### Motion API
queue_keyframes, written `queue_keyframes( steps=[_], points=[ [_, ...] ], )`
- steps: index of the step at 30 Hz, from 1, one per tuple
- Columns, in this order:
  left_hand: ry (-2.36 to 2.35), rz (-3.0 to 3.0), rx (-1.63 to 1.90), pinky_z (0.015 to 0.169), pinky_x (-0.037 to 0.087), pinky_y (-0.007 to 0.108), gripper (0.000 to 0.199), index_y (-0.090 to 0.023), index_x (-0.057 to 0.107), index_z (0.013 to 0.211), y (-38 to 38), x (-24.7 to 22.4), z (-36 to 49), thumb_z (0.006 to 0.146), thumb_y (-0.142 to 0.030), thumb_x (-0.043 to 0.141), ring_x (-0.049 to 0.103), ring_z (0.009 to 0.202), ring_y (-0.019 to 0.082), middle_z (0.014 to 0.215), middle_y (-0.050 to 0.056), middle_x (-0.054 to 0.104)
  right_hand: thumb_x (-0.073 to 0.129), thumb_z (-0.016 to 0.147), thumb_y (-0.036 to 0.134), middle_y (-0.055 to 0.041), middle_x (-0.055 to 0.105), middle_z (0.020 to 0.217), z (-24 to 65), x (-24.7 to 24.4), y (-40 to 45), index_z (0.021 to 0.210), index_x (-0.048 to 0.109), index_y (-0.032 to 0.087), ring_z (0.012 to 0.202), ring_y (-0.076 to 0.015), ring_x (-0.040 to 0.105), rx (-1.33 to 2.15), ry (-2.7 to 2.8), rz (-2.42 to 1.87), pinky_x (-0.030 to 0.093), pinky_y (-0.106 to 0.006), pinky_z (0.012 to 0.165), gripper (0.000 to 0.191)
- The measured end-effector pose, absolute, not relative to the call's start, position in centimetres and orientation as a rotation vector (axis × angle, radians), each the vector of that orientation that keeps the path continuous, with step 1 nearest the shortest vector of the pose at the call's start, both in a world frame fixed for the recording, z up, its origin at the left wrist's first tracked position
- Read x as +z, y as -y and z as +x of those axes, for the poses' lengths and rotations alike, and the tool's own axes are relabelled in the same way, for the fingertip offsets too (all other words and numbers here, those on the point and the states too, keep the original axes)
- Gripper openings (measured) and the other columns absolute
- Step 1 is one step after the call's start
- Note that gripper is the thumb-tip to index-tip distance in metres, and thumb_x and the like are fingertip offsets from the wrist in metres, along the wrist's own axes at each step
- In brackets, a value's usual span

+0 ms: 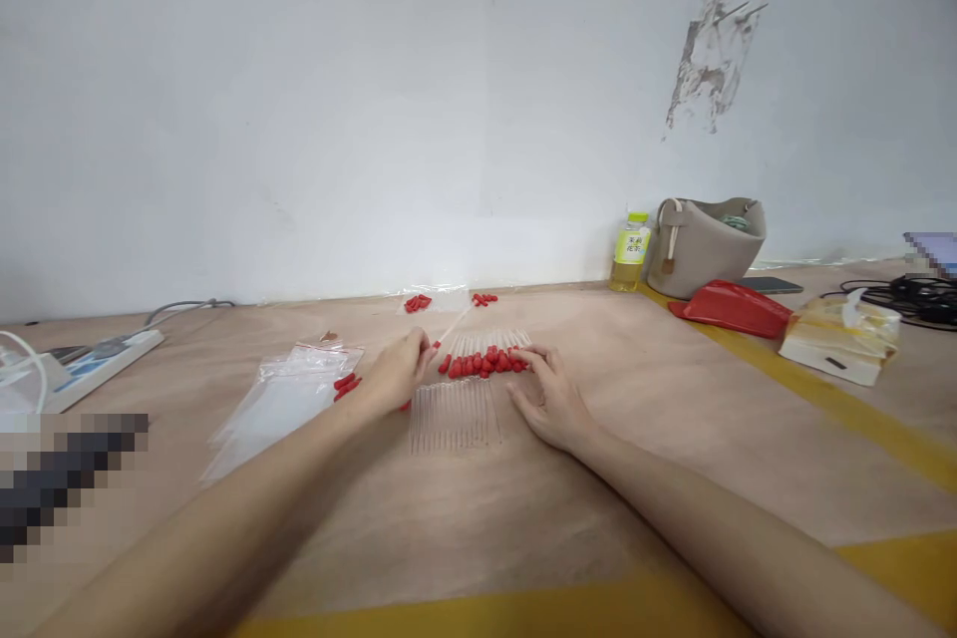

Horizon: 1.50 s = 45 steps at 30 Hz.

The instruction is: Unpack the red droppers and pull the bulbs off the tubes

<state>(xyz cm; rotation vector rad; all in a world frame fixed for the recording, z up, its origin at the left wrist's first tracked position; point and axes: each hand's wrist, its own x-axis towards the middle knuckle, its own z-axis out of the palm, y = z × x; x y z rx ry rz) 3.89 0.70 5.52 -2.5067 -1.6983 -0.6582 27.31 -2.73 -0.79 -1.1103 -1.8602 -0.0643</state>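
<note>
Just in front of me lies a row of red, rounded pieces (478, 362), bunched closer together toward the right. Thin white sticks (489, 339) fan out behind them. On the near side is a row of fine, clear-looking thin rods (453, 416). My left hand (400, 367) is closed at the row's left end, pinching a thin white stick with a red end (453, 324) that points up and away. At the right end, my right hand (554, 401) has its thumb and fingers apart, fingertips touching the outermost red pieces.
Clear zip bags (288, 389) lie left, beside loose red pieces (346, 385). Two small red piles (418, 303) sit near the wall. A power strip (112, 367) is far left. At right are a bottle (630, 254), grey bag (707, 244), red pouch (737, 309) and tissue pack (841, 339).
</note>
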Motion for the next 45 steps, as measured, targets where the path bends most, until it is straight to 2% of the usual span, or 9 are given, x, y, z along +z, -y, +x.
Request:
queue_keyframes(
  steps=[4,9,12,19,24,30,37,43,45],
  points=[
    [1.323,-2.593,-0.891,0.06,0.042,0.025,0.016,-0.019,0.051,0.087,2.4,2.1,2.7,0.086,-0.031,0.04,0.056,0.069,0.014,0.078,0.001,0.059,0.056,0.075,0.038,-0.0126,0.044,0.119,26.9,-0.2,3.5,0.125,0.039,0.019,0.11,-0.0232,0.042,-0.13,1.878,-0.991,0.037,-0.038,0.09,0.057],
    [0.945,-2.559,-1.169,0.071,0.045,0.023,0.015,-0.02,0.054,0.097,3.6,-1.0,3.1,0.085,-0.021,0.045,0.055,0.08,0.012,0.089,0.004,0.055,0.054,0.08,0.038,-0.005,0.062,0.093,25.9,-0.1,4.4,0.104,0.058,0.023,0.092,-0.0184,0.051,-0.27,2.125,-0.844,0.028,-0.042,0.092,0.029],
    [0.953,-2.598,-1.207,0.072,0.046,0.023,0.015,-0.019,0.055,0.096,3.6,-1.3,3.4,0.084,-0.018,0.046,0.053,0.081,0.012,0.088,0.004,0.052,0.052,0.082,0.032,-0.001,0.064,0.076,25.2,-0.4,4.4,0.093,0.063,0.024,0.082,-0.0154,0.051,-0.314,2.158,-0.811,0.025,-0.041,0.092,0.018],
    [0.941,-2.646,-1.111,0.078,0.041,0.031,0.014,-0.019,0.057,0.095,3.8,-0.7,3.6,0.083,-0.022,0.05,0.051,0.087,0.015,0.093,0.005,0.057,0.049,0.084,0.029,0.0003,0.059,0.064,24.5,-0.9,4.2,0.088,0.065,0.022,0.069,-0.0133,0.045,-0.353,2.201,-0.769,0.026,-0.039,0.086,0.017],
    [0.882,-2.618,-0.976,0.075,0.035,0.033,0.011,-0.02,0.062,0.08,4.2,0.1,3.5,0.081,-0.027,0.053,0.051,0.074,0.014,0.078,0.001,0.063,0.047,0.084,0.025,0.0009,0.056,0.058,24.7,-0.7,4.5,0.079,0.065,0.021,0.067,-0.0129,0.042,-0.306,2.219,-0.727,0.025,-0.037,0.082,0.019],
    [0.789,-2.607,-0.913,0.076,0.033,0.034,0.012,-0.021,0.062,0.08,4.7,0.4,3.3,0.082,-0.024,0.051,0.05,0.071,0.014,0.075,0.0,0.063,0.047,0.084,0.026,0.0015,0.058,0.059,25.1,-0.8,4.7,0.08,0.064,0.022,0.067,-0.0127,0.042,-0.286,2.258,-0.684,0.026,-0.035,0.08,0.018],
    [0.817,-2.598,-0.986,0.073,0.039,0.034,0.017,-0.021,0.062,0.08,4.1,-0.2,2.2,0.083,-0.018,0.045,0.052,0.07,0.014,0.077,0.003,0.062,0.043,0.085,0.027,0.0009,0.056,0.056,25.8,-0.4,4.9,0.075,0.065,0.022,0.065,-0.013,0.043,-0.264,2.245,-0.747,0.027,-0.035,0.081,0.024],
    [1.092,-2.474,-1.315,0.074,0.046,0.026,0.018,-0.019,0.063,0.09,3.6,0.7,0.6,0.083,-0.022,0.047,0.055,0.083,0.014,0.089,0.005,0.057,0.042,0.086,0.027,-0.0023,0.068,0.083,26.9,-0.2,3.6,0.092,0.064,0.025,0.073,-0.0141,0.052,-0.166,2.022,-1.091,0.026,-0.034,0.079,0.023],
    [1.285,-2.364,-1.349,0.076,0.046,0.028,0.023,-0.018,0.063,0.094,3.2,1.4,0.0,0.084,-0.026,0.045,0.054,0.087,0.015,0.092,0.006,0.054,0.043,0.083,0.022,-0.0024,0.067,0.082,26.9,-0.2,3.4,0.092,0.063,0.023,0.074,-0.015,0.055,-0.123,1.97,-1.216,0.027,-0.032,0.077,0.021]
  ],
)
